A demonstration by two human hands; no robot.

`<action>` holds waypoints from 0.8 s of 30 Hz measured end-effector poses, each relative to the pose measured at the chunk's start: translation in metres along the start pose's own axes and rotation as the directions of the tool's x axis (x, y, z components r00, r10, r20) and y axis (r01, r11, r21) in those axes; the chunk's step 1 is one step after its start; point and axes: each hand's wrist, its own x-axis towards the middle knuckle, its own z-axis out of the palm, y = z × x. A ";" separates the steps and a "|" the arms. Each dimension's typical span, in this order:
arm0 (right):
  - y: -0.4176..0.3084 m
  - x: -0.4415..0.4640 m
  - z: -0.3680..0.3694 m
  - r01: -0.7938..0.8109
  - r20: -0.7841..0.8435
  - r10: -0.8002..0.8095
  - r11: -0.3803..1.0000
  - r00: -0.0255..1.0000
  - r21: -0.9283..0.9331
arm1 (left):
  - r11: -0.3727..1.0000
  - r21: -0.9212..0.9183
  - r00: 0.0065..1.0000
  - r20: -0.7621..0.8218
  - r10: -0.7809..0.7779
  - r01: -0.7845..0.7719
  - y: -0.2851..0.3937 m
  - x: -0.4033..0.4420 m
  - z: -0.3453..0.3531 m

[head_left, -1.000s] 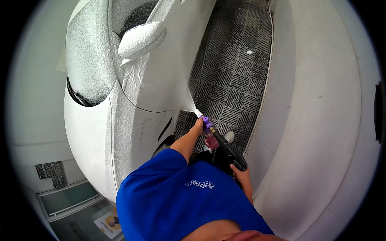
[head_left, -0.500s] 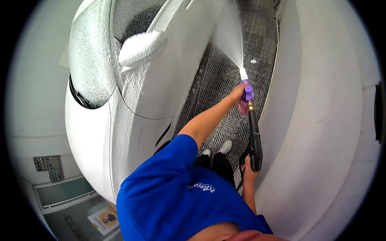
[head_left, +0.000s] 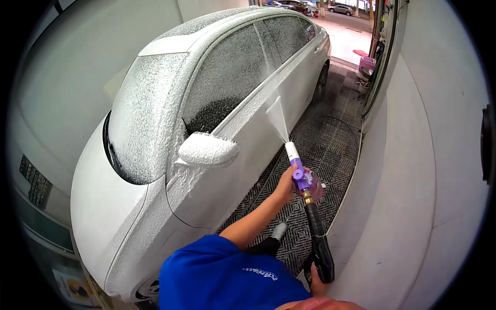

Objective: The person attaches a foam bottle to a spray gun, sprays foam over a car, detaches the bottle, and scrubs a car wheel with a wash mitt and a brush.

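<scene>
Beside the foam-flecked car, the left hand grips the front of a sprayer, the right hand its rear, above ridged flooring between the car and a pale wall.

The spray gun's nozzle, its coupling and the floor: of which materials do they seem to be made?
Nozzle: probably plastic, smooth and matte, judging by its even white colour.
Coupling: likely brass, since it is yellow with a metallic shine.
Floor: perhaps plastic or rubber, dark and ribbed in a block pattern; I cannot tell which.
</scene>
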 end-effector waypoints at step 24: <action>-0.193 0.356 0.051 -0.289 -0.051 0.292 0.956 0.955 0.057 | 0.898 0.074 0.887 -0.208 -0.411 0.434 -0.127 0.418 -0.005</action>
